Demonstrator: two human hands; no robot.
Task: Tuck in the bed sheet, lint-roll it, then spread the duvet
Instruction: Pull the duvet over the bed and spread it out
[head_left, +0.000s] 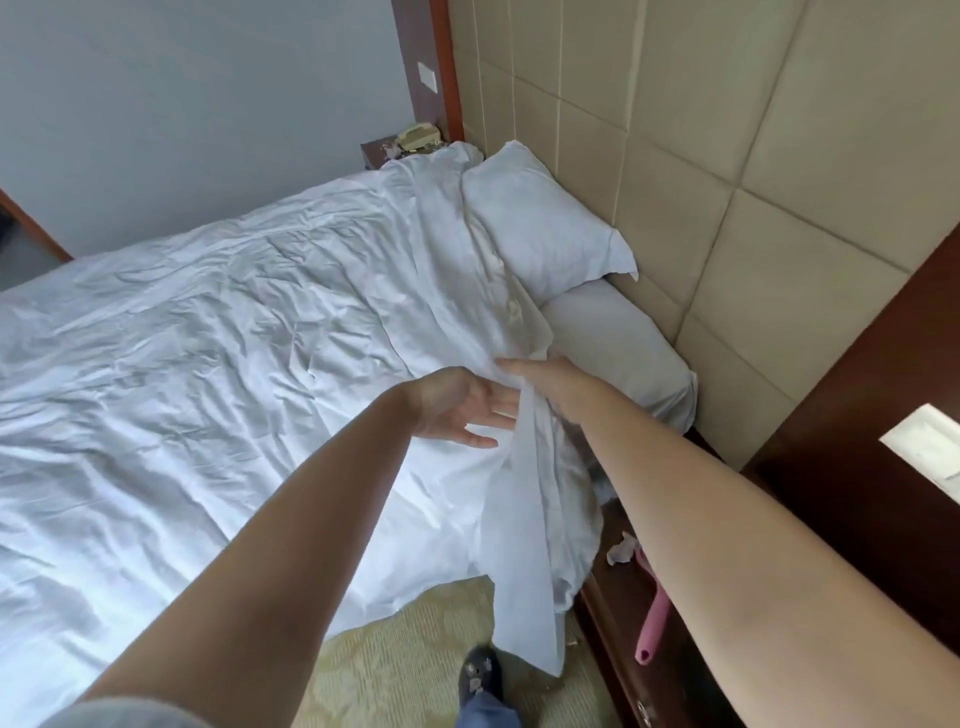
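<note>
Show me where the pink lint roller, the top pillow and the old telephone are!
Pink plastic lint roller (653, 618), head view: on its handle.
Top white fabric pillow (540, 223), head view: middle of its face.
Beige telephone (418, 136), head view: on its body.

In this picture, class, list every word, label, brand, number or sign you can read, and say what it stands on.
None can be read.
The white plate on the wooden wall strip: blank as far as it shows.
The telephone on the far bedside table: too small and blurred to read.
The duvet, pillows and pink lint roller: no print visible.
</note>
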